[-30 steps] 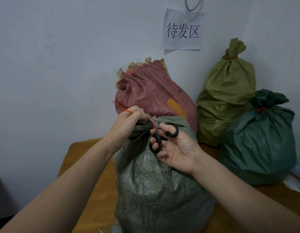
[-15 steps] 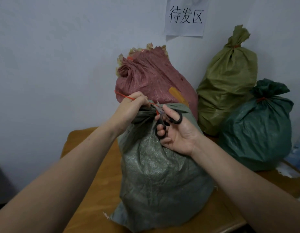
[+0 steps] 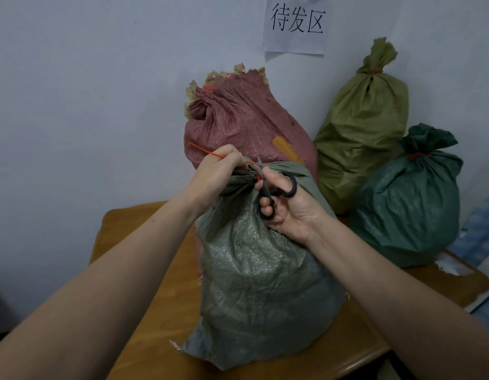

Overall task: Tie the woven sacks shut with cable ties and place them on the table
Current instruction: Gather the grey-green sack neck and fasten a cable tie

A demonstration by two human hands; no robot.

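pale grey-white wall, plain, in soft even light. white paper sign with black characters fixed to it. wooden table below the sign, against the wall; surface chipped lower right of the sign.

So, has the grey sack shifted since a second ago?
No. The grey sack sits the same against the red sack behind it; only the view has tilted down.

A dispatch storeroom: tied sacks beneath a wall sign (待发区, awaiting shipment).
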